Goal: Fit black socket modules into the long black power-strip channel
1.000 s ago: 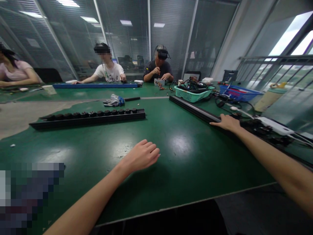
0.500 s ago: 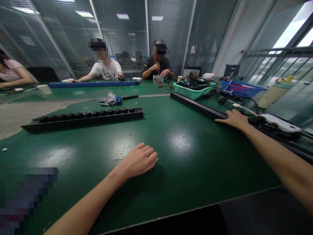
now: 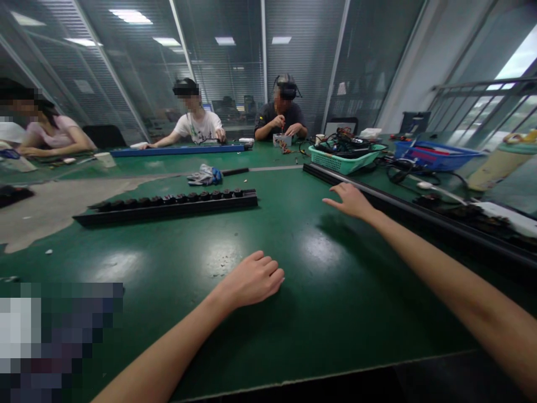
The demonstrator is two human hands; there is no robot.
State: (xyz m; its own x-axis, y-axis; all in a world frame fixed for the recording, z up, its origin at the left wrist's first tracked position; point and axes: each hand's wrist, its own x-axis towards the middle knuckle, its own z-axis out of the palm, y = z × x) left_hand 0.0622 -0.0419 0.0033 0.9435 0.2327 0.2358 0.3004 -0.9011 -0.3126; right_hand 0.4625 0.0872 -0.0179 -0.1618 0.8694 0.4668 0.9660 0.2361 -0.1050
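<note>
Hanging above the worktop [image 3: 293, 341] at about one o'clock, with a shadow below it, the right hand [image 3: 351, 200] has its thumb and fingers spread well apart, and nothing is held between them. It is just beside a long black rail [image 3: 419, 217], and it covers a part of this rail from the view, so I cannot tell if its far edge touches it. The rail lies on the worktop slantwise, from twelve o'clock to three o'clock. The left hand [image 3: 255, 280] is placed near the centre, a little toward six o'clock, with its back upward and its fingers half curled; the palm is hidden, so I cannot tell if it has hold of something small. Toward ten o'clock lies a shorter black rail [image 3: 168, 212], along which stands a row of round black parts [image 3: 180, 198]. Behind it, near eleven o'clock, is a crumpled grey-and-blue glove [image 3: 205, 175]. Toward one o'clock, a green plastic basket [image 3: 333, 163] carries a heap of cables [image 3: 346, 143], and a blue basket [image 3: 436, 155] is at two o'clock. At the far side, around twelve o'clock, a person in a dark shirt [image 3: 280, 115] works over a small grey box [image 3: 282, 140].
</note>
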